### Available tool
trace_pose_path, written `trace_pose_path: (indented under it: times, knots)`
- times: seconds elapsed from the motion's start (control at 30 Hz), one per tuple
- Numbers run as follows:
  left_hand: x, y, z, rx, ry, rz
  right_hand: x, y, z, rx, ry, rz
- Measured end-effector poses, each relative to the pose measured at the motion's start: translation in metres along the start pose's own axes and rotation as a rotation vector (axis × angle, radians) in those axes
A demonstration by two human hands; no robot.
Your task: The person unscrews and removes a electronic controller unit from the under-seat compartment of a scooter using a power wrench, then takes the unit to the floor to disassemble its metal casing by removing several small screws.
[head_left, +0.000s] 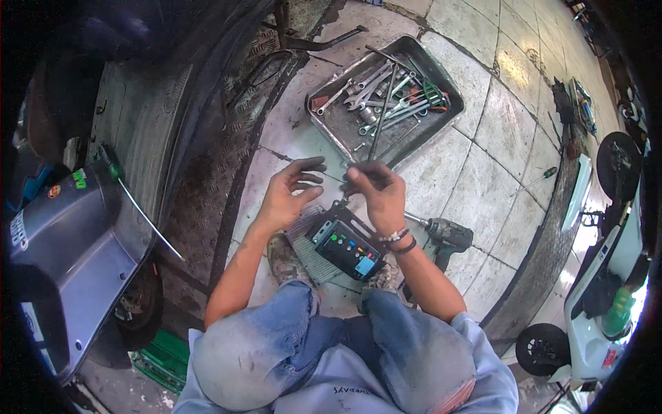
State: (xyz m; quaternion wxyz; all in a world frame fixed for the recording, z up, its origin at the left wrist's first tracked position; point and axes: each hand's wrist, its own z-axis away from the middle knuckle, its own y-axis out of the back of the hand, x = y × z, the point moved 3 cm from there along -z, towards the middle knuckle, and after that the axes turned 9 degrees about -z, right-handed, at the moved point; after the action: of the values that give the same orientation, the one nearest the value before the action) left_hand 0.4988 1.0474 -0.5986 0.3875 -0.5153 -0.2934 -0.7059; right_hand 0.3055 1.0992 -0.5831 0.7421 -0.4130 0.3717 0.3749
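My left hand [293, 192] hovers over the near side of the tool tray with its fingers apart and curved, holding nothing that I can see. My right hand [380, 194] is beside it, thumb and fingers drawn together. Whatever may be between those fingertips is too small to make out. Below both hands, between my feet, lies a black electronic control box [338, 241] with a row of coloured terminals and a blue label. A ribbed grey metal plate [303, 257] shows along its left edge. A black cordless impact wrench [449, 236] rests on the tiles beside my right wrist.
Ahead stands a worn metal tray [336, 138] holding several wrenches [396, 103] and sockets. A screwdriver [545, 175] lies on the tiled floor at the right. Scooter bodywork [76, 255] borders my left; a white scooter [593, 297] stands at the right.
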Motion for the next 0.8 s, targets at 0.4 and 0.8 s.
trace_pose_path:
  times: [0.4, 0.8]
  knots:
    - [-0.065, 0.007, -0.005, -0.187, 0.24, -0.463, 0.03, 0.062, 0.004, -0.184, -0.021, 0.989]
    - [-0.108, -0.044, -0.055, -0.549, 0.475, -0.431, 0.081, 0.048, 0.069, -0.526, -0.202, 1.323]
